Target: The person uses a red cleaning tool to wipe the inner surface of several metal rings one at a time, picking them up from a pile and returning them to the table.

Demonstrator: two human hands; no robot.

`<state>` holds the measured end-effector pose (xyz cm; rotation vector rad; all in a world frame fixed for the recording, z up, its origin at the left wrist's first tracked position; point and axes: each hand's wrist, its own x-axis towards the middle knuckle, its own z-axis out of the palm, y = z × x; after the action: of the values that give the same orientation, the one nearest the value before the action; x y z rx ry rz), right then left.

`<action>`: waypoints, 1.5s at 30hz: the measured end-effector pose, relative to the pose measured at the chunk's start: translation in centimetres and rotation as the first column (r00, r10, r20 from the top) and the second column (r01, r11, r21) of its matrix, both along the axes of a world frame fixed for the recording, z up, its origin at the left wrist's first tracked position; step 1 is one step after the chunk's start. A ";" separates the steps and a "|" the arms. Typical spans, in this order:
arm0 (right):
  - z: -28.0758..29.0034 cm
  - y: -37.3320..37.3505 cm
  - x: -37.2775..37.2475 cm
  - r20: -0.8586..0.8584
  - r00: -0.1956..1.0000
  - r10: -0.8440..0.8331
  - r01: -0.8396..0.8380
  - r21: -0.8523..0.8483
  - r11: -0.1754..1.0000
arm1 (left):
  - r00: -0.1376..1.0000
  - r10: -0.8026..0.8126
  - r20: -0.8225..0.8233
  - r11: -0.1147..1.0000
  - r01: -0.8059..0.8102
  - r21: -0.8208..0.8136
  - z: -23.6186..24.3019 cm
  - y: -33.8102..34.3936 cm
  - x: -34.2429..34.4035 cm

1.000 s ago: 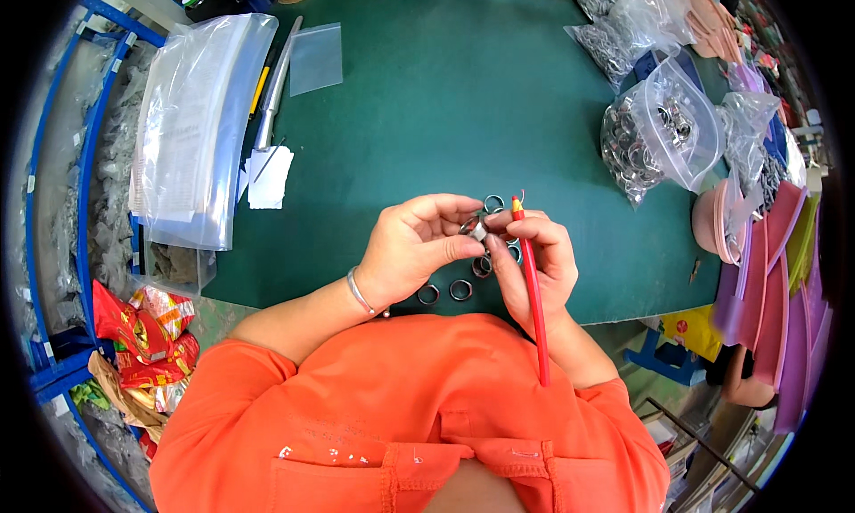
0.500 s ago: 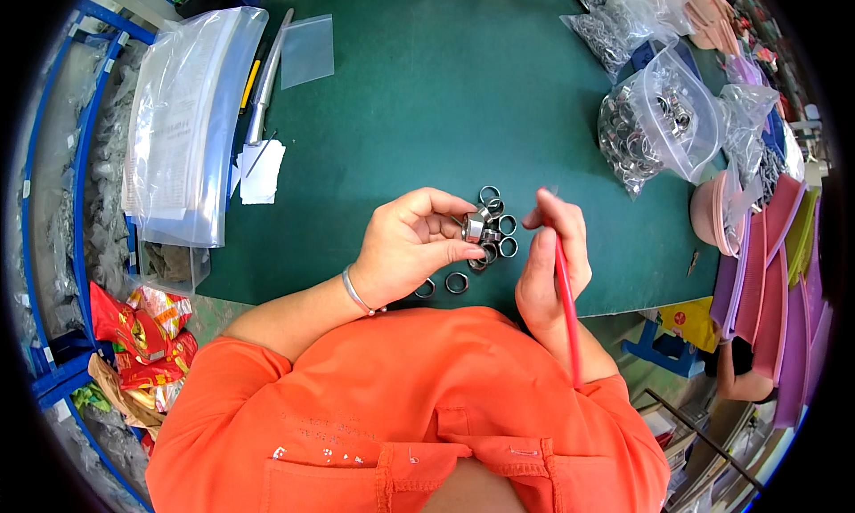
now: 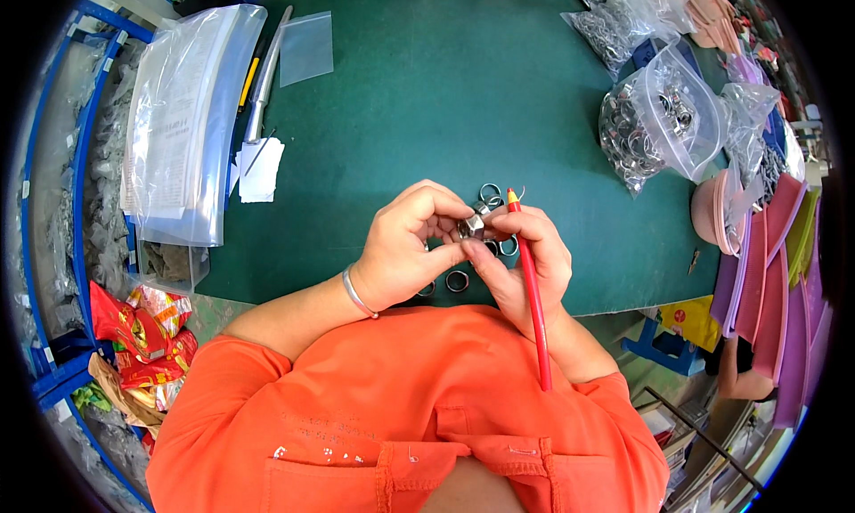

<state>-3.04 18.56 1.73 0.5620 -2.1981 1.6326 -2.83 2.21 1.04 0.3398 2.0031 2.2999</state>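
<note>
My left hand (image 3: 403, 241) pinches a shiny metal ring (image 3: 474, 225) between thumb and fingertips, just above the table. Close against it, the thumb and fingertips of my right hand (image 3: 537, 262) meet at the ring too. A long red pencil (image 3: 537, 313) is tucked in my right hand, its tip pointing away from me and its tail toward my body. Beneath and around the fingers lie several loose metal rings (image 3: 457, 281) on the green table (image 3: 427, 103). My fingers partly hide this pile.
A plastic-sleeved stack of papers (image 3: 169, 130), a knife-like silver tool (image 3: 262, 94) and a small clear bag (image 3: 306, 50) lie at the left. At the right stand a bag of metal rings (image 3: 632, 134) and a pink tub (image 3: 715, 215). Blue shelving (image 3: 80, 148) borders the far left.
My right hand has moved left to the ring in my left hand, and the pencil has swung along with it. My left hand stays nearly in place.
</note>
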 end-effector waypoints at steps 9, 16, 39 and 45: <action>-1.1 0.3 0.3 0.109 0.992 0.069 -0.055 -0.130 0.990 | 0.952 -0.174 0.254 0.933 0.077 0.351 0.4 0.1 0.4; 0.7 1.0 0.1 -0.020 0.998 -0.053 0.054 0.046 0.997 | 0.946 -0.131 0.297 0.972 0.064 0.226 0.7 -0.3 0.4; 0.3 0.7 0.4 -0.117 0.973 0.199 -0.205 -0.046 0.978 | 0.998 -0.016 0.057 0.995 0.021 -0.098 0.2 -0.4 0.7; 0.6 0.3 0.2 -0.068 0.993 0.098 -0.101 -0.040 0.994 | 0.999 -0.014 0.033 0.997 0.017 -0.073 0.5 -0.4 0.6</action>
<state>-2.87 18.82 2.31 0.7137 -2.1126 1.6820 -2.23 1.77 1.50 0.3095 2.0557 2.2010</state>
